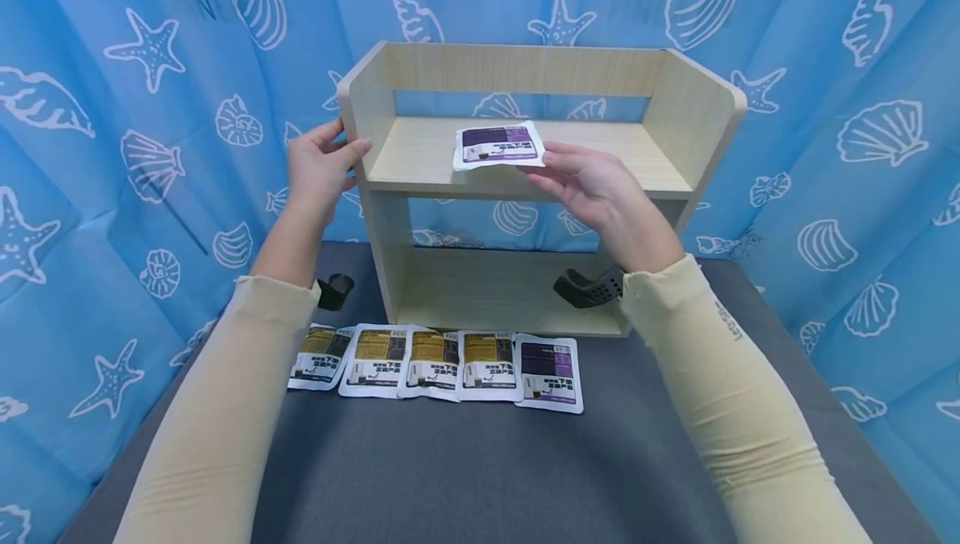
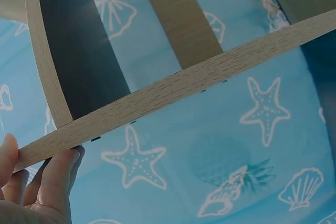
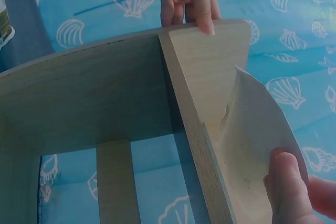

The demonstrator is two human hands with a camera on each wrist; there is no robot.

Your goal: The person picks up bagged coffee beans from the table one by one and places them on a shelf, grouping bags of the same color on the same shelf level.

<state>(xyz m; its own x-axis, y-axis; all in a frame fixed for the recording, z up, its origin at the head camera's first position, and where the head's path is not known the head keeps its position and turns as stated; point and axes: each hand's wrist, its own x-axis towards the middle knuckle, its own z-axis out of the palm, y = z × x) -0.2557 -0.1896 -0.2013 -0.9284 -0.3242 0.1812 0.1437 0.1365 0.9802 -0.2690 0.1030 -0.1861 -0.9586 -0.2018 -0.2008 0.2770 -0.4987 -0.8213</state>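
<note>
A person in cream-coloured sleeves stands at a dark grey surface (image 1: 465,477) facing a small, light wooden shelf unit (image 1: 678,123) with two levels and an open back. The left hand (image 1: 318,169) holds the upper front corner of the shelf unit's left side panel, its grip closed around the panel edge with the thumb on the front and the fingers behind; the left wrist view shows the fingertips (image 2: 60,169) pressed against the pale wood edge. The right hand (image 1: 592,182) is at the front of the upper shelf, its grip pinching the near right edge of a white packet (image 1: 498,144) with a purple and dark label. The packet lies mostly flat on the upper shelf board, a little left of centre, its front edge at the lip of the board. In the right wrist view the packet's plain white underside curves upward from the board, with the thumb (image 3: 286,182) pressed on it. On the surface in front of the shelf unit lies a row of five more packets (image 1: 435,361), side by side and slightly overlapping: four with yellow-brown labels and, at the right end, one with a purple label (image 1: 551,373). Dark wrist mounts show at both forearms, near the shelf unit's lower level. Behind and around everything hangs a blue curtain (image 1: 112,111) printed with white shells and starfish.
</note>
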